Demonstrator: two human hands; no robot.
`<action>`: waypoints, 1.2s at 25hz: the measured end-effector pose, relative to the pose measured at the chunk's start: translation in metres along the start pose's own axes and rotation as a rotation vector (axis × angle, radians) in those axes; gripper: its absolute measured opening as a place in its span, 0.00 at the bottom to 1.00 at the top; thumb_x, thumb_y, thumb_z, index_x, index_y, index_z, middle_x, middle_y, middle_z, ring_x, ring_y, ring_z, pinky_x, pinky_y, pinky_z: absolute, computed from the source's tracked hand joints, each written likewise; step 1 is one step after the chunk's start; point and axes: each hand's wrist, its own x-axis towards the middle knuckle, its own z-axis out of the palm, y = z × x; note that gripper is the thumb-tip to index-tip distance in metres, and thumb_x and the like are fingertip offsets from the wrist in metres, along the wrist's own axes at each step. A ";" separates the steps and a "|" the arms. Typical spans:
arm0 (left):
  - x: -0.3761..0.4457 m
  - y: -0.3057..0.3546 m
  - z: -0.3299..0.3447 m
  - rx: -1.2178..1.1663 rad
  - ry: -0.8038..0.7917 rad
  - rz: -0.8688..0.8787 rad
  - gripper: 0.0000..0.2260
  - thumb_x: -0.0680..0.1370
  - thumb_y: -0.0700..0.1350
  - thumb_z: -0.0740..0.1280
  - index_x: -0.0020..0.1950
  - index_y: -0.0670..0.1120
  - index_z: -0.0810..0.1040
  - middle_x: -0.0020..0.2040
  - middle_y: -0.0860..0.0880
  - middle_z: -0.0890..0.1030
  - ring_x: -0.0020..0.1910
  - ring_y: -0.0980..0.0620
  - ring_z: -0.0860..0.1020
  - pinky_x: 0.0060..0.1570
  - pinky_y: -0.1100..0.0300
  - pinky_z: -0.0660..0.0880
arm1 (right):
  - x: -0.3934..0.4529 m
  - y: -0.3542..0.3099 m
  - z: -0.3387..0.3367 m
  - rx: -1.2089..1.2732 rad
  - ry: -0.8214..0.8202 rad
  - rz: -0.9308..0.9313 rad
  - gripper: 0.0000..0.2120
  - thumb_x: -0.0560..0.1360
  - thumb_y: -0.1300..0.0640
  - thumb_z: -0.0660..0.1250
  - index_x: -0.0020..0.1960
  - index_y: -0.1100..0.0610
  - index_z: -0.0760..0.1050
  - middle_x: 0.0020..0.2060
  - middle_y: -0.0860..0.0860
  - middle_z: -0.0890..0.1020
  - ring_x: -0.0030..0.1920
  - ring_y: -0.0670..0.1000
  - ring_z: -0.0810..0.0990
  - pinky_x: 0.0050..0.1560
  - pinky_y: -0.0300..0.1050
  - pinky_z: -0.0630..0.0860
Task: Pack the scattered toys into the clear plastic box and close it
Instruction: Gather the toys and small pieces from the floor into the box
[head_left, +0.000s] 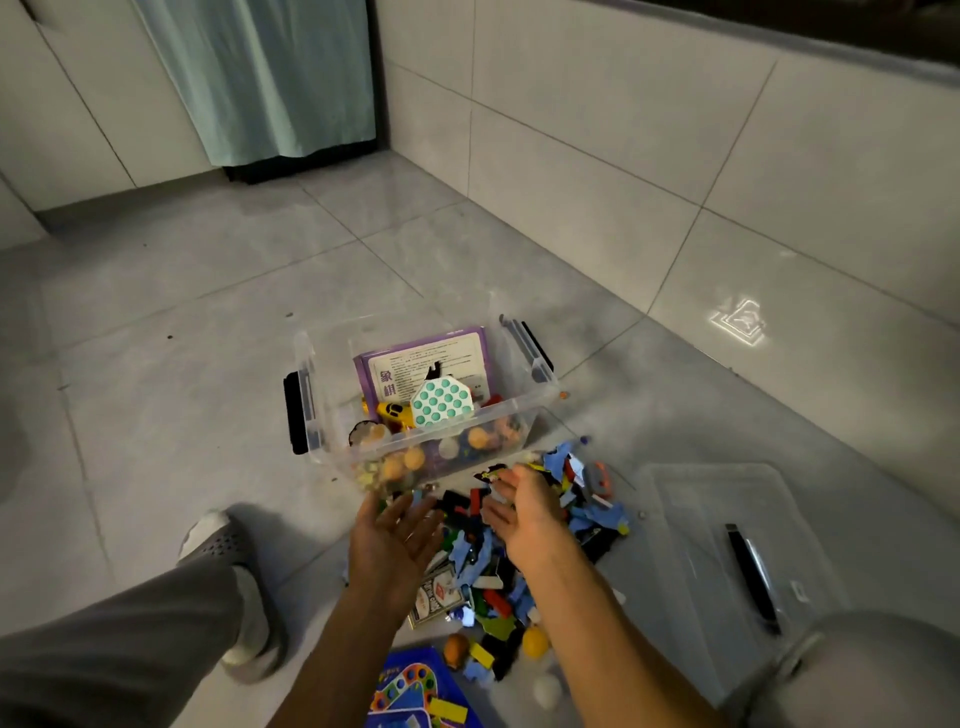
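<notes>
The clear plastic box (415, 415) sits lidless on the floor, holding a purple booklet (423, 364), a teal-dotted pop toy (441, 402) and orange balls (partly blurred), while at its six o'clock the left hand (395, 540) and right hand (524, 512) hover, fingers spread and empty, over the scattered toys (519, 561), the lid (727, 545) at four o'clock.
</notes>
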 end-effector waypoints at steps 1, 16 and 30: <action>0.002 -0.007 -0.002 0.044 0.020 -0.021 0.26 0.79 0.60 0.55 0.67 0.42 0.72 0.60 0.40 0.79 0.59 0.41 0.77 0.58 0.47 0.72 | -0.003 -0.007 0.001 -0.048 -0.018 -0.013 0.12 0.79 0.54 0.60 0.57 0.60 0.74 0.55 0.56 0.78 0.56 0.57 0.77 0.53 0.50 0.76; 0.114 -0.106 0.104 0.815 0.066 -0.170 0.08 0.79 0.46 0.64 0.49 0.42 0.78 0.45 0.42 0.82 0.42 0.43 0.79 0.40 0.54 0.75 | 0.101 -0.234 -0.174 -1.106 0.140 -0.467 0.07 0.74 0.55 0.67 0.52 0.51 0.78 0.46 0.53 0.83 0.42 0.55 0.82 0.38 0.45 0.76; 0.296 -0.166 0.154 2.314 -0.428 0.455 0.26 0.77 0.59 0.57 0.73 0.55 0.59 0.73 0.46 0.61 0.70 0.42 0.63 0.63 0.49 0.68 | 0.283 -0.070 -0.250 -1.567 0.481 -0.688 0.19 0.72 0.58 0.65 0.62 0.54 0.73 0.60 0.53 0.74 0.53 0.56 0.77 0.48 0.47 0.74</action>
